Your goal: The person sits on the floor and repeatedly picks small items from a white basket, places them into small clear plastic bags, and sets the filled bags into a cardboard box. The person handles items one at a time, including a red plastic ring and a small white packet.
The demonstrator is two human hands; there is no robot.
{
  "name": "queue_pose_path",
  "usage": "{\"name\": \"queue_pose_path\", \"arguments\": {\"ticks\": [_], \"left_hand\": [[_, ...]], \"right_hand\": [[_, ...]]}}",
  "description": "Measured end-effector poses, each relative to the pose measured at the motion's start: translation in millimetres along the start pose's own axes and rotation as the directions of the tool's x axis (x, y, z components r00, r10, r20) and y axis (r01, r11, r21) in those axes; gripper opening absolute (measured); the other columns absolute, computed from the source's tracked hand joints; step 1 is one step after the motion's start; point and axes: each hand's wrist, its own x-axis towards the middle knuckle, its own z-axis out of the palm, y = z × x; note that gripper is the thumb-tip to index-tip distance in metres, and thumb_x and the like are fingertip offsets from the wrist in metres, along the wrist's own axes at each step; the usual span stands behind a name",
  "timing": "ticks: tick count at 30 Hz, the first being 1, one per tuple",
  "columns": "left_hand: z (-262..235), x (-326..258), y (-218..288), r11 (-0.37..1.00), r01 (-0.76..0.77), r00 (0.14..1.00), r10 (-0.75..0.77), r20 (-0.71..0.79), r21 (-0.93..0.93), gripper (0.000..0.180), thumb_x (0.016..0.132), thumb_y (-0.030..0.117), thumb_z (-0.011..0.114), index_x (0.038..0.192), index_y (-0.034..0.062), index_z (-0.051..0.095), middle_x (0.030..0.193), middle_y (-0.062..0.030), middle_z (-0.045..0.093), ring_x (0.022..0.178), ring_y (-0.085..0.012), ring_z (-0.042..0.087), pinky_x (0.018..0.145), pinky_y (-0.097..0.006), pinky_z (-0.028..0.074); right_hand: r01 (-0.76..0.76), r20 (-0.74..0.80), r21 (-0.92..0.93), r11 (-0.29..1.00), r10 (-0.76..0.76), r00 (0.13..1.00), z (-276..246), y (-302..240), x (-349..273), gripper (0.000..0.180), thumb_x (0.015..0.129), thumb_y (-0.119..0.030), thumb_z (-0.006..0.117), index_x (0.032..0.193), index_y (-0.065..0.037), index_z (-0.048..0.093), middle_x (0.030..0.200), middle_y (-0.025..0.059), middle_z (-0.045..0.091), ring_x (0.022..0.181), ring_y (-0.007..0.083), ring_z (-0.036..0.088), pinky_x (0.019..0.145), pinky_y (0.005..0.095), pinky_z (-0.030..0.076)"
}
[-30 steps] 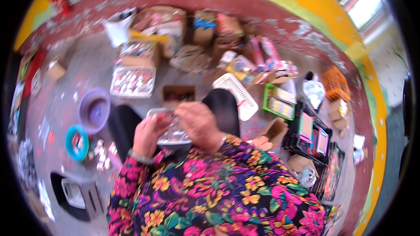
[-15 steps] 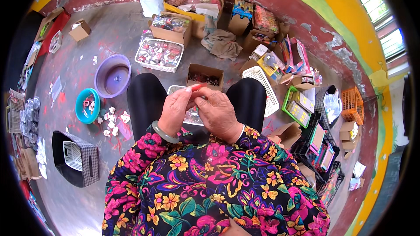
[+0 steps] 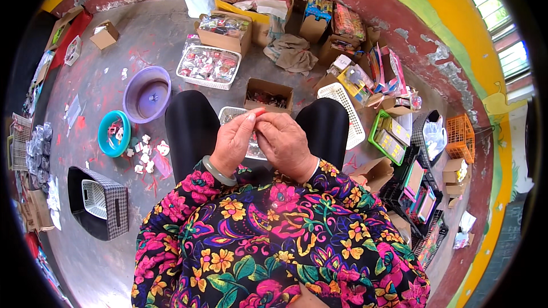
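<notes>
Both my hands meet above my lap, between my knees. My left hand [image 3: 231, 144] has its thumb and fingers closed on a small red piece [image 3: 259, 112], whose exact kind I cannot make out. My right hand [image 3: 284, 140] touches the left, its fingers curled inward in a pinch; whatever they grip is hidden. Below and behind the hands is a white basket [image 3: 229, 112] holding small packets, partly covered by them. Just beyond it stands an open cardboard box [image 3: 270, 92] with small dark and red items inside.
To the left are a purple basin [image 3: 132, 100], a teal basin [image 3: 108, 144] and several white pieces [image 3: 146, 154] on the floor. A white basket of packets [image 3: 210, 82] sits ahead. On the right lie an upturned white basket [image 3: 344, 111], a green tray [image 3: 372, 137] and black crates [image 3: 394, 188].
My fingers have shifted slightly around the red piece, and my right hand's fingers are tucked lower. The view has tilted a little; nothing else has visibly moved.
</notes>
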Motion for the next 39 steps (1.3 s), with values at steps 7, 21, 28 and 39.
{"name": "queue_pose_path", "arguments": {"ticks": [7,21,28,39], "left_hand": [[5,-3,-2,0.985,-0.107,0.994,0.102,0.04,0.134,0.031,0.095,0.013,0.041,0.115,-0.0061,0.053,0.109,-0.0109,0.059,0.1,-0.0129,0.053,0.089,-0.024,0.041],[0,-5,-11,0.88,-0.316,0.947,0.274,0.165,0.354,0.028,0.093,0.008,0.041,0.113,-0.0071,0.053,0.116,-0.016,0.055,0.108,-0.0214,0.051,0.095,-0.029,0.037],[-3,-6,-10,0.937,-0.127,0.985,0.08,0.155,0.326,0.033,0.092,0.012,0.048,0.12,-0.0048,0.048,0.117,-0.0138,0.054,0.105,-0.0156,0.052,0.09,-0.027,0.04],[-24,-7,-26,0.963,0.088,0.968,-0.143,0.206,0.255,0.036,0.088,0.009,0.054,0.121,-0.0037,0.048,0.105,-0.0107,0.06,0.096,-0.0115,0.056,0.082,-0.024,0.045]], "right_hand": [[-0.068,0.017,0.047,0.997,0.067,0.998,3,0,-5,0.018,0.071,-0.005,0.063,0.088,-0.003,0.06,0.087,0.0109,0.06,0.072,0.0277,0.06,0.061,0.0317,0.05],[-0.103,0.312,0.007,0.995,0.095,0.945,-2,6,-7,0.012,0.077,-0.017,0.06,0.083,-0.006,0.062,0.078,0.0102,0.059,0.067,0.0296,0.059,0.057,0.0354,0.048],[-0.276,0.33,0.048,0.96,0.245,0.912,3,22,-17,0.015,0.079,-0.019,0.057,0.086,-0.007,0.063,0.081,0.011,0.062,0.072,0.0302,0.06,0.06,0.0384,0.048],[-0.503,0.579,0.257,0.825,0.285,0.764,-7,37,-19,0.02,0.083,-0.021,0.053,0.094,-0.008,0.064,0.084,0.0144,0.062,0.079,0.032,0.059,0.066,0.0359,0.047]]}}
